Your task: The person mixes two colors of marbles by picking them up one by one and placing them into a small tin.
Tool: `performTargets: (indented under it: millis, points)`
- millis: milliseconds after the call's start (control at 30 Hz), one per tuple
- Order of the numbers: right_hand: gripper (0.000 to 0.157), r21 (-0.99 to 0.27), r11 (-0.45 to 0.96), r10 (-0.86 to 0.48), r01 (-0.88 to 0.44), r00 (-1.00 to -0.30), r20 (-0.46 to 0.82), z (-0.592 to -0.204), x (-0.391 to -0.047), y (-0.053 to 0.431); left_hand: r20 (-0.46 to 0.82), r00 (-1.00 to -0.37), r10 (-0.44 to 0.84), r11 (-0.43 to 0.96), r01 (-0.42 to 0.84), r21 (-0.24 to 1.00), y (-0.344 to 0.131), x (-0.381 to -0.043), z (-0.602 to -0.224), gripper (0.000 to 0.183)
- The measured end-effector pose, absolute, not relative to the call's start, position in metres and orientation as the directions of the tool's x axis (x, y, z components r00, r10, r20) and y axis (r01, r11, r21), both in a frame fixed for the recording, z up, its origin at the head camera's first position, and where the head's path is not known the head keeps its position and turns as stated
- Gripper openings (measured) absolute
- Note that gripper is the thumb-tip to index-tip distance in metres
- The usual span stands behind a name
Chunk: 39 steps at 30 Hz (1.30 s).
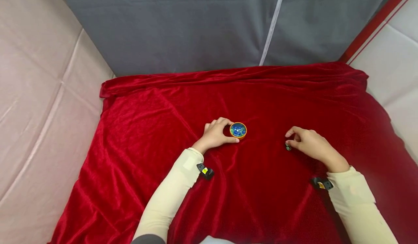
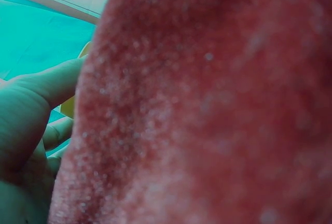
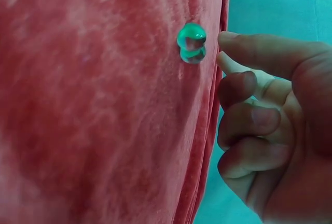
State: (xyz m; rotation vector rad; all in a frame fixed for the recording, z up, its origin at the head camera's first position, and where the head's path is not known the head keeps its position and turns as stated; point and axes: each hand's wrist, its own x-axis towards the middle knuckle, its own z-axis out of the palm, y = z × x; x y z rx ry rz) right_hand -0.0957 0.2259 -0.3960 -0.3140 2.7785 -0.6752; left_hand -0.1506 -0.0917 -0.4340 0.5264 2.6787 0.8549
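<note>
My left hand holds a small yellow-orange bowl, thumb at its near side and fingers at its far side. Blue and green glass marbles lie inside it. In the left wrist view, red cloth hides most of the bowl; the thumb reaches toward it. To the right, my right hand hovers beside two green glass marbles on the cloth. The right wrist view shows these marbles touching each other, a small gap from the thumb tip, with the other fingers bent and holding nothing.
Wrinkled red velvet cloth covers the table, bunched into a ridge along the back edge. A grey curtain stands behind it. Pale panels rise at the left and right. Each wrist carries a small black camera.
</note>
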Motion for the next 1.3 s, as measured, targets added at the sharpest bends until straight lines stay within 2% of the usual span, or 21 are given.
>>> performTargets:
  millis: [667,1300]
  points:
    - [0.013,-0.469,0.872,-0.253,-0.142,-0.95,-0.183,-0.407,-0.076,0.24,-0.152,-0.895,0.419,0.75,0.247,0.613,-0.094,-0.15,-0.435,0.066]
    - [0.014,-0.477,0.867,-0.251,-0.146,-0.954,-0.164,-0.414,-0.071,0.238,-0.149,-0.895,0.421,0.75,0.251,0.612,-0.092,-0.15,-0.436,0.066]
